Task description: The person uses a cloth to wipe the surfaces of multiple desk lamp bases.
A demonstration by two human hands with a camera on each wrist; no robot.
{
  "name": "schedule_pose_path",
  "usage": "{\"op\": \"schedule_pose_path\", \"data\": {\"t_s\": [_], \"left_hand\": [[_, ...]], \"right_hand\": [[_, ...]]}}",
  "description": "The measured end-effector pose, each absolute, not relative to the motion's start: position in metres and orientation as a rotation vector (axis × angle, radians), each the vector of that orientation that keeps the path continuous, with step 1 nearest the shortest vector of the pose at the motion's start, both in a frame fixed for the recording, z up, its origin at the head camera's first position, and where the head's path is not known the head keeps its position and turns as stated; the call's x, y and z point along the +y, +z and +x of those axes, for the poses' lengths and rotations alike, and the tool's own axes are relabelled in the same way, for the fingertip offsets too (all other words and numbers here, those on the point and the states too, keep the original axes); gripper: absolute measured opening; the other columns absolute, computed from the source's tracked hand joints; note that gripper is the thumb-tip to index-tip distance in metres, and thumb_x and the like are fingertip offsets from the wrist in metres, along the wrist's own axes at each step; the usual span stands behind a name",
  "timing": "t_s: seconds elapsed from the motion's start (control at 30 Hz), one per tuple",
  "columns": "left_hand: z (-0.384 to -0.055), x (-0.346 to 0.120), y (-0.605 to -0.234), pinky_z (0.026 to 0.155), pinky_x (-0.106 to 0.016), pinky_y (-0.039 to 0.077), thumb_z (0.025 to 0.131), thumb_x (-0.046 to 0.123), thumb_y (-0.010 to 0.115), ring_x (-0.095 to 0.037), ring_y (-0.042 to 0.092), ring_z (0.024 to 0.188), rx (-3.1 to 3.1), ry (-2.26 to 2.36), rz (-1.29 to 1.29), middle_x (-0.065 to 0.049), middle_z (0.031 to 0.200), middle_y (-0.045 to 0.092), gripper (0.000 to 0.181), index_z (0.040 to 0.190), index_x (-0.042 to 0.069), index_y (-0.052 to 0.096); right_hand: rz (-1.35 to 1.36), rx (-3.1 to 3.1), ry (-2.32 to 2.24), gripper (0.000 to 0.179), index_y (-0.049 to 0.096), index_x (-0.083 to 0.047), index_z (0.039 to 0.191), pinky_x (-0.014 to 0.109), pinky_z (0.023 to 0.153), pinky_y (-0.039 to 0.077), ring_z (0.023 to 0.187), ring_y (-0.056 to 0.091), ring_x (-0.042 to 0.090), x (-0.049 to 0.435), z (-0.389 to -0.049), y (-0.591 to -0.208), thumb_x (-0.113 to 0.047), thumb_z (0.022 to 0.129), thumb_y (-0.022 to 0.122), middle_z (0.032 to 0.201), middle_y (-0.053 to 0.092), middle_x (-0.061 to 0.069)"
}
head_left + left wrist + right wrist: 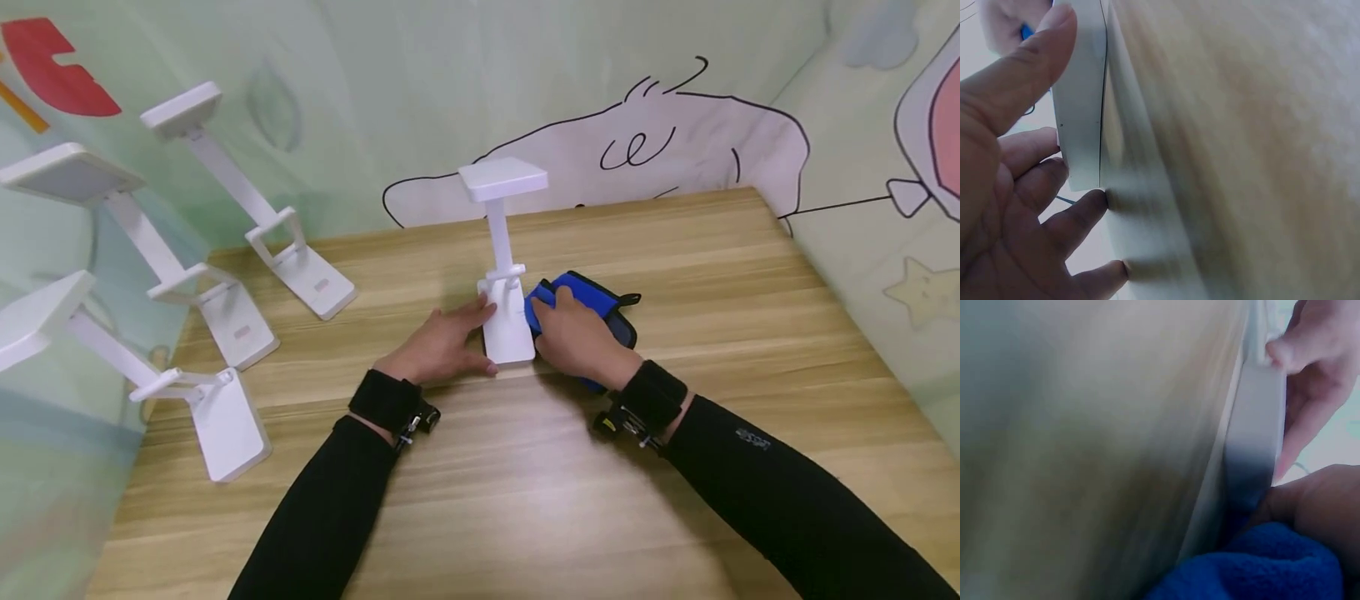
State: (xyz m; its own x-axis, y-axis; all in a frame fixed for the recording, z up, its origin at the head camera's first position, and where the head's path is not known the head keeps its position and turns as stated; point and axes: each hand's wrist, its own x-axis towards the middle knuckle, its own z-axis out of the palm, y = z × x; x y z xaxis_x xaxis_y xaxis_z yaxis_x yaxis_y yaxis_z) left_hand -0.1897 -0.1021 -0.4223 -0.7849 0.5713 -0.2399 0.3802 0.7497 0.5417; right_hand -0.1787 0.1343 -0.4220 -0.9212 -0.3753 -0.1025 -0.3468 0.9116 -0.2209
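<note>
A white folding desk lamp stands upright mid-table, its head raised towards the wall. My left hand holds its base from the left, with the thumb at the front end and fingers along the side. In the left wrist view the thumb lies across the base's edge. Right of the base, my right hand grips a soft blue cloth with black trim and a loop, close against the lamp. The blue fabric bunches beneath that hand in the right wrist view.
Three more white desk lamps stand along the left side: one at the back, one in the middle and one in front. The wooden table meets a curtain printed with cartoons behind.
</note>
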Motion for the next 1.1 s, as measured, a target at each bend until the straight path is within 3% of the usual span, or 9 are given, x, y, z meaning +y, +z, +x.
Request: {"op": "schedule_pose_path", "data": {"t_s": [0.3, 0.43, 0.57, 0.73, 0.87, 1.1], "left_hand": [[-0.192, -0.102, -0.421, 0.129, -0.064, 0.011, 0.090, 0.046, 0.083, -0.023, 0.029, 0.160, 2.555, 0.659, 0.746, -0.003, 0.177, 0.018, 0.098, 0.168, 0.017, 0.030], [-0.193, -0.105, -0.420, 0.130, -0.063, 0.011, 0.091, 0.045, 0.083, -0.024, 0.028, 0.160, 2.549, 0.671, 0.749, -0.003, 0.177, 0.018, 0.098, 0.168, 0.016, 0.029], [-0.197, -0.110, -0.416, 0.130, -0.063, 0.008, 0.094, 0.044, 0.080, -0.025, 0.026, 0.161, 2.526, 0.682, 0.764, -0.004, 0.178, 0.014, 0.097, 0.168, 0.015, 0.026], [-0.201, -0.111, -0.416, 0.130, -0.063, 0.006, 0.103, 0.041, 0.067, -0.026, 0.020, 0.162, 2.477, 0.661, 0.786, -0.005, 0.178, 0.009, 0.083, 0.169, 0.016, 0.022], [-0.199, -0.109, -0.419, 0.130, -0.062, 0.012, 0.105, 0.041, 0.064, -0.026, 0.026, 0.161, 2.512, 0.650, 0.785, -0.006, 0.177, 0.015, 0.078, 0.168, 0.017, 0.027], [-0.198, -0.111, -0.419, 0.131, -0.056, 0.016, 0.101, 0.045, 0.069, -0.024, 0.030, 0.159, 2.527, 0.682, 0.743, -0.003, 0.176, 0.019, 0.081, 0.167, 0.020, 0.030]], "right_hand": [[-0.659, 2.928, -0.368, 0.045, 0.061, 0.012, 0.135, 0.032, 0.048, 0.048, 0.067, 0.054, 0.023, 0.140, -0.125, -0.417, -0.006, 0.093, 0.064, 0.099, 0.057, 0.028], [-0.641, 2.907, -0.367, 0.045, 0.067, 0.002, 0.135, 0.034, 0.053, 0.052, 0.076, 0.058, 0.024, 0.138, -0.109, -0.401, -0.014, 0.094, 0.068, 0.102, 0.062, 0.023], [-0.906, 2.976, -0.366, 0.043, 0.072, -0.004, 0.129, 0.043, 0.065, 0.059, 0.091, 0.063, 0.028, 0.125, -0.107, -0.394, -0.018, 0.089, 0.077, 0.106, 0.069, 0.020], [-1.297, 3.075, -0.189, 0.029, 0.076, -0.008, 0.114, 0.037, 0.055, 0.049, 0.076, 0.056, 0.023, 0.111, -0.106, -0.420, -0.015, 0.086, 0.080, 0.086, 0.063, 0.011], [-1.349, 3.155, -0.096, 0.023, 0.077, -0.012, 0.110, 0.036, 0.051, 0.042, 0.071, 0.053, 0.023, 0.113, -0.103, -0.432, -0.013, 0.087, 0.078, 0.079, 0.058, 0.009], [-1.320, 3.161, -0.088, 0.023, 0.079, -0.012, 0.110, 0.036, 0.052, 0.043, 0.069, 0.052, 0.022, 0.141, -0.108, -0.429, -0.015, 0.087, 0.078, 0.080, 0.058, 0.009]]}}
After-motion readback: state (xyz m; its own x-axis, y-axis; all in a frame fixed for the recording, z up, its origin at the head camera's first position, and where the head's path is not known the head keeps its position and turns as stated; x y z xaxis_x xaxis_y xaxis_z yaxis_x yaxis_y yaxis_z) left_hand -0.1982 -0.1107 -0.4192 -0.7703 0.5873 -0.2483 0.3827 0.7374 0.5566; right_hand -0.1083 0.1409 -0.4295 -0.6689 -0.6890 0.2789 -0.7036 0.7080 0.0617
